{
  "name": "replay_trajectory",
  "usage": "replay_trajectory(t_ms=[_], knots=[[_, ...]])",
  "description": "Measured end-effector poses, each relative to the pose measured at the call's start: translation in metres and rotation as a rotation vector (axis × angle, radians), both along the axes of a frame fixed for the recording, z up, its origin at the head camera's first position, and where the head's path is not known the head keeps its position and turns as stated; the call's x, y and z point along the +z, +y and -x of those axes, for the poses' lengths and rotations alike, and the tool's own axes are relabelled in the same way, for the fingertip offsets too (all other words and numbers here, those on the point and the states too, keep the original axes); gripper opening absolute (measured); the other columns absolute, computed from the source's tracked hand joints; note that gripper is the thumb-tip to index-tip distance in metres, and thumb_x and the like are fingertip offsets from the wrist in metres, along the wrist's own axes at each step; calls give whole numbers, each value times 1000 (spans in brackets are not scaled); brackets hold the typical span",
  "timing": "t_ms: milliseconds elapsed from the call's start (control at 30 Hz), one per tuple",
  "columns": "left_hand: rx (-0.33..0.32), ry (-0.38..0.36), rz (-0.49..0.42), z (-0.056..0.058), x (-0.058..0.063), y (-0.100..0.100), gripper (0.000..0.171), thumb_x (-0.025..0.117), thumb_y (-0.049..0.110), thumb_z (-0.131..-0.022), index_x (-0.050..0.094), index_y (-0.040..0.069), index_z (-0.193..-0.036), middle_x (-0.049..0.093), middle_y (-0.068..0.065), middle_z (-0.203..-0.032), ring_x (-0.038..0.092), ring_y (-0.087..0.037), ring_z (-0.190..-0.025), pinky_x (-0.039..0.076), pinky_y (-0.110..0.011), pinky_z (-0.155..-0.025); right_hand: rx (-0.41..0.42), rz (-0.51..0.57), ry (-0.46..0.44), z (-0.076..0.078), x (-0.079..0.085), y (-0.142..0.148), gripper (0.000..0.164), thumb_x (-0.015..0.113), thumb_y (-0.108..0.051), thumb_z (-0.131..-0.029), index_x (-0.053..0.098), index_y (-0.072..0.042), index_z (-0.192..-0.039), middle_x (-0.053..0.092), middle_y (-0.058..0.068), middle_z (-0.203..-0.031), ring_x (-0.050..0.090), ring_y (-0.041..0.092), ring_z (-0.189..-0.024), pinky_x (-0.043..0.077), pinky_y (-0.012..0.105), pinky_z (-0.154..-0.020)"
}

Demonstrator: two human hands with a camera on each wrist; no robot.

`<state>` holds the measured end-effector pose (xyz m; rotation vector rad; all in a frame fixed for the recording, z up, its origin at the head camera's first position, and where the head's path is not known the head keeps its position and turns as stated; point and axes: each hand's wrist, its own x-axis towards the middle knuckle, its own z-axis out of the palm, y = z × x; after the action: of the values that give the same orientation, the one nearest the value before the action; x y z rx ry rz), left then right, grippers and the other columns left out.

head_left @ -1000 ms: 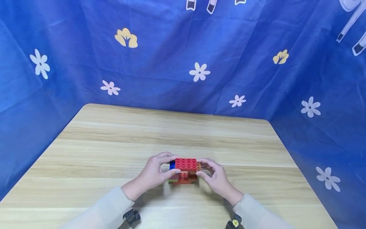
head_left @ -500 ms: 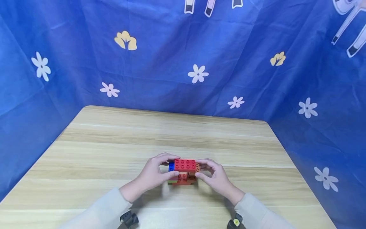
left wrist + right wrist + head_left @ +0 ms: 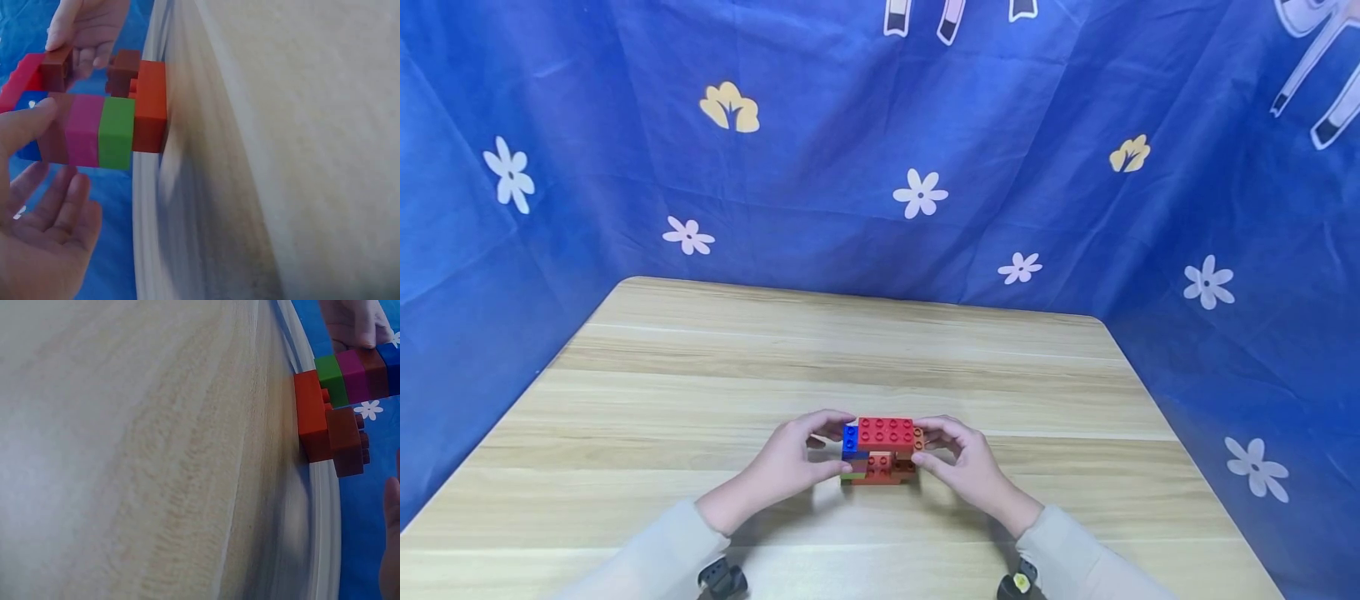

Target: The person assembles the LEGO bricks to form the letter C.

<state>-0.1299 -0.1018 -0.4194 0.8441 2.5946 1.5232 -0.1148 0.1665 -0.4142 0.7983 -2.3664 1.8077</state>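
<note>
A toy brick structure stands on the table, made of stacked bricks. Its base is an orange-red brick (image 3: pixel 150 106). On the left rise a green brick (image 3: pixel 117 132), a magenta brick (image 3: pixel 85 130), a brown brick (image 3: pixel 55 134) and a blue brick (image 3: pixel 850 437). A red brick (image 3: pixel 886 433) bridges the top from the blue one to an upper brown brick (image 3: pixel 57 67). Below that sits a lower brown brick (image 3: pixel 347 440), with a gap between. My right hand (image 3: pixel 966 467) pinches the upper brown brick. The thumb of my left hand (image 3: pixel 782 462) touches the left column; its other fingers are loosely bent.
The wooden table (image 3: pixel 850 333) runs back to a blue patterned cloth (image 3: pixel 820 167), which also hangs at both sides. Wrist cameras are strapped at the left wrist (image 3: pixel 722 577) and the right wrist (image 3: pixel 1018 579).
My left hand has slid left and loosened around the column, uncovering the blue brick. The right hand keeps its hold, and the structure stays in place; the head view has tilted slightly.
</note>
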Motion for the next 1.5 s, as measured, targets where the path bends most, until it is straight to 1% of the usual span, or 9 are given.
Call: replay_trajectory(t_ms=[267,367,500,600,733,900,1167,1367,1500], knots=[[1,-98,39,-1,-5,-1,42,80,11,-74,61,4,-111,66,-3,-99,63,-27,-94,53,-39,-84,-4,1,-6,1,-2,0,36,70,9,-79,60,9,-113,62,15,-104,59,13,-93,52,42,-85],[9,-133,31,-1,-9,1,38,79,7,-74,62,5,-107,66,-1,-96,63,-25,-90,54,-35,-81,-5,6,-5,6,-14,3,37,71,6,-79,60,6,-115,62,13,-105,59,14,-94,52,41,-85],[20,-144,28,-1,-13,1,33,79,6,-74,62,7,-103,65,1,-92,64,-23,-87,54,-35,-79,-2,9,13,11,-27,7,40,72,3,-79,60,3,-117,62,12,-107,59,15,-94,52,39,-85],[15,-147,21,0,-15,0,32,79,7,-74,62,7,-101,65,2,-90,63,-23,-85,54,-34,-78,2,0,11,11,-26,7,39,73,2,-79,61,3,-116,63,12,-107,60,14,-94,53,38,-84],[-13,-187,-6,1,-15,-3,33,79,11,-75,62,4,-102,64,-1,-91,63,-22,-85,54,-32,-77,-14,-25,-25,13,-23,8,36,73,-3,-82,62,4,-115,66,12,-102,61,15,-90,53,34,-83],[-24,-260,-61,4,-15,-6,36,77,12,-78,62,-4,-106,64,-5,-93,62,-20,-85,53,-26,-76,-79,-55,-122,21,-22,6,34,72,-10,-85,63,3,-115,68,11,-101,62,16,-90,53,29,-80],[79,-303,-73,10,-16,-1,44,73,15,-83,58,-10,-116,66,-8,-95,63,-21,-86,53,-25,-72,-169,-32,-219,41,-29,-5,39,71,-9,-85,60,3,-120,67,14,-106,63,23,-94,53,26,-80],[165,-319,-38,17,-18,3,45,72,15,-84,57,-10,-119,67,-7,-94,64,-21,-85,54,-27,-72,-250,-110,-291,52,-33,-13,43,71,-24,-86,62,-5,-124,67,11,-106,64,20,-89,54,26,-74],[209,-315,-7,19,-17,6,45,72,16,-84,58,-10,-118,67,-7,-93,64,-20,-85,54,-28,-72,-275,-104,-310,56,-35,-17,44,71,-25,-86,61,-3,-124,67,13,-107,66,21,-90,54,27,-75]])
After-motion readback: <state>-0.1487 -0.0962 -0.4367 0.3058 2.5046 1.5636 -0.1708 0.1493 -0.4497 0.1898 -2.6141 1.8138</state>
